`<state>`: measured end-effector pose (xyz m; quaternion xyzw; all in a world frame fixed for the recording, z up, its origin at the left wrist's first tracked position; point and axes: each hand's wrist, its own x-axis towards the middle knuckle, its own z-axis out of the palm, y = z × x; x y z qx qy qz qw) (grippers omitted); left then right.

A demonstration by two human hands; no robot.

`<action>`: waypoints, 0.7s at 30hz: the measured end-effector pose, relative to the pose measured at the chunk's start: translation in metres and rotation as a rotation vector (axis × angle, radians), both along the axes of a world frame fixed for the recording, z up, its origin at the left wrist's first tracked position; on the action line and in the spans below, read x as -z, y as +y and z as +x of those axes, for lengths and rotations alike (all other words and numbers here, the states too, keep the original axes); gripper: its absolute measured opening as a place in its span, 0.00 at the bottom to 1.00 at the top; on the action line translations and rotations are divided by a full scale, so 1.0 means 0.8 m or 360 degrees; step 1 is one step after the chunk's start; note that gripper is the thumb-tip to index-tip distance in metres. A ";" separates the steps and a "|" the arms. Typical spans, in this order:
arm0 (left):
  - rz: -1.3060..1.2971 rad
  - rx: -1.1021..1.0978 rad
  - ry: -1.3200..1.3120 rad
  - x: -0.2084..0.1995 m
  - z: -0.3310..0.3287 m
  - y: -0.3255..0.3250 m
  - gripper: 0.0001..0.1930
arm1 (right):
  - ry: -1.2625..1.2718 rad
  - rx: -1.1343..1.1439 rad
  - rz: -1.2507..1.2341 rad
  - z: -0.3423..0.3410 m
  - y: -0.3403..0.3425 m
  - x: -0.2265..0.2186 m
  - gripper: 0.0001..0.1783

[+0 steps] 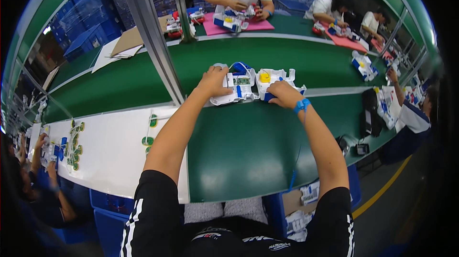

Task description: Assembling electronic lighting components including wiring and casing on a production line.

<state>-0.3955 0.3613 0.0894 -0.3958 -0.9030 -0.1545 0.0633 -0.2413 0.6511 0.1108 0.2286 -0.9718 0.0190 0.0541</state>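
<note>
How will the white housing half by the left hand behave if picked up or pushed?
The white housing half is probably stiff: its walls look like moulded plastic. It would likely slide rather than roll, given its boxy outline. The green circuit board sits exposed inside, so that area may be fragile.

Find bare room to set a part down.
Free: green bench between white sheet and blue cord, nearer than the white shells; also mid-sheet, between clusters of green boards. Crowded: around left hand and right hand, at the shells.
</note>
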 end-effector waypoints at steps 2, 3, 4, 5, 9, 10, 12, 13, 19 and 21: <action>-0.0023 -0.0064 -0.0044 0.006 -0.026 0.012 0.44 | -0.0066 0.0073 0.0122 -0.040 0.005 0.006 0.18; -0.0088 -0.0095 -0.0080 0.007 -0.035 0.025 0.44 | -0.0072 0.0127 0.0133 -0.051 0.019 0.014 0.19; -0.0113 -0.0103 -0.0076 0.001 -0.044 0.030 0.44 | -0.0073 0.0162 0.0165 -0.063 0.025 0.015 0.19; -0.0157 -0.0141 -0.0069 0.000 -0.050 0.035 0.45 | -0.0077 0.0199 0.0195 -0.073 0.031 0.018 0.20; -0.0210 -0.0299 -0.0017 0.010 -0.071 0.041 0.43 | 0.0089 0.0282 0.0243 -0.102 0.027 0.031 0.21; -0.0224 -0.0351 0.0022 0.011 -0.071 0.044 0.42 | 0.0095 0.0275 0.0249 -0.101 0.026 0.035 0.21; -0.0070 -0.0362 0.0228 0.017 -0.056 0.051 0.39 | 0.0356 0.0541 0.0231 -0.090 0.016 0.042 0.25; 0.0013 -0.0345 0.0373 0.018 -0.045 0.050 0.38 | 0.0472 0.0603 0.0139 -0.083 0.006 0.043 0.29; 0.0761 0.0360 0.0017 -0.002 0.148 -0.052 0.20 | 0.0303 0.0494 -0.1348 0.019 -0.116 0.059 0.10; 0.0711 0.0245 -0.0158 -0.002 0.230 -0.115 0.17 | 0.0282 0.0266 -0.1456 0.042 -0.166 0.070 0.12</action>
